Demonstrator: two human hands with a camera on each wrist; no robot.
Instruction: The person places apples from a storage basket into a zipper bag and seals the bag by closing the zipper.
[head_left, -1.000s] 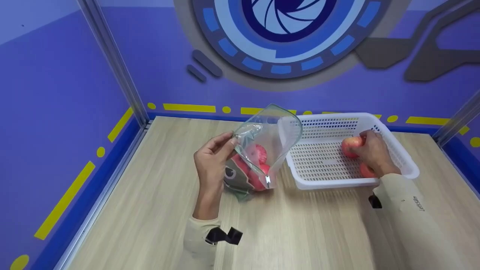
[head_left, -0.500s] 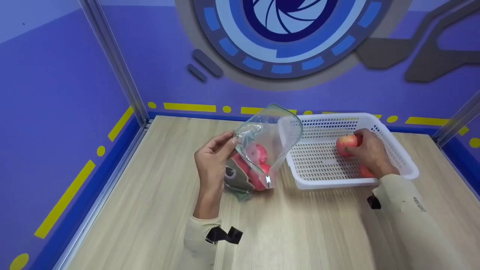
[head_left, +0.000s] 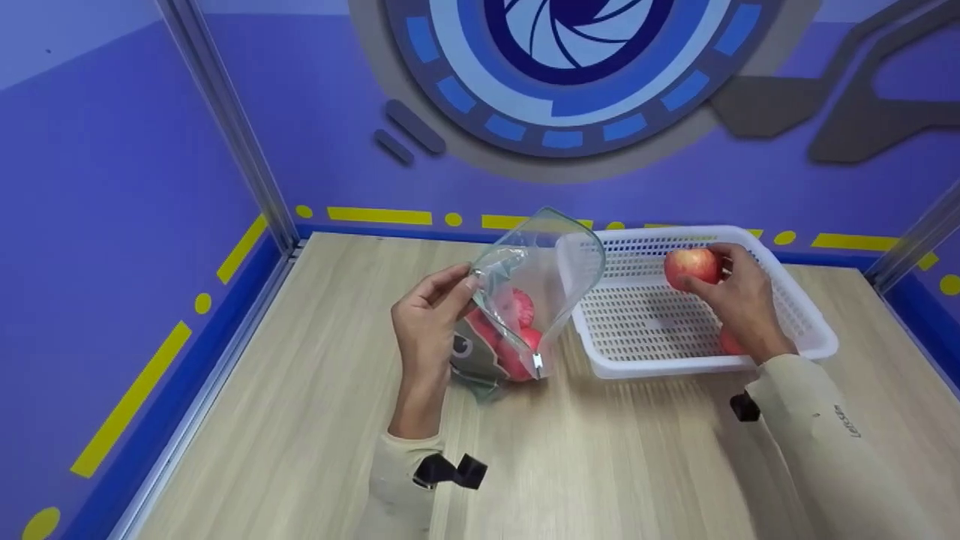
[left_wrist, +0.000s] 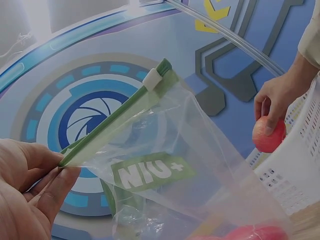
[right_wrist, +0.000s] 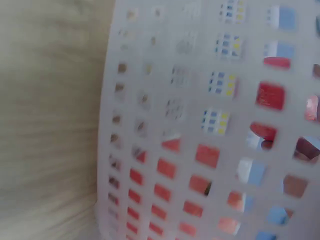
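My left hand (head_left: 429,319) pinches the top edge of a clear zip bag (head_left: 551,259) between thumb and fingers. The bag's mouth gapes toward the right, and several red fruits (head_left: 517,352) lie in its lower part. In the left wrist view a white slider (left_wrist: 152,79) sits on the bag's green zip strip (left_wrist: 112,120). My right hand (head_left: 742,304) grips a red-yellow apple (head_left: 691,268), held above the floor of a white plastic basket (head_left: 709,367). Another apple (head_left: 730,343) lies in the basket, partly hidden under that hand. The right wrist view shows mostly the basket's perforated wall (right_wrist: 195,125).
The basket stands at the right rear of the wooden table (head_left: 570,465), close beside the bag. A blue-purple wall panel (head_left: 322,135) rises behind the table, and a metal post (head_left: 232,127) stands at the left rear corner.
My right hand has lifted the apple from the basket's floor and shifted it slightly left and away. My left hand and the bag have barely moved.
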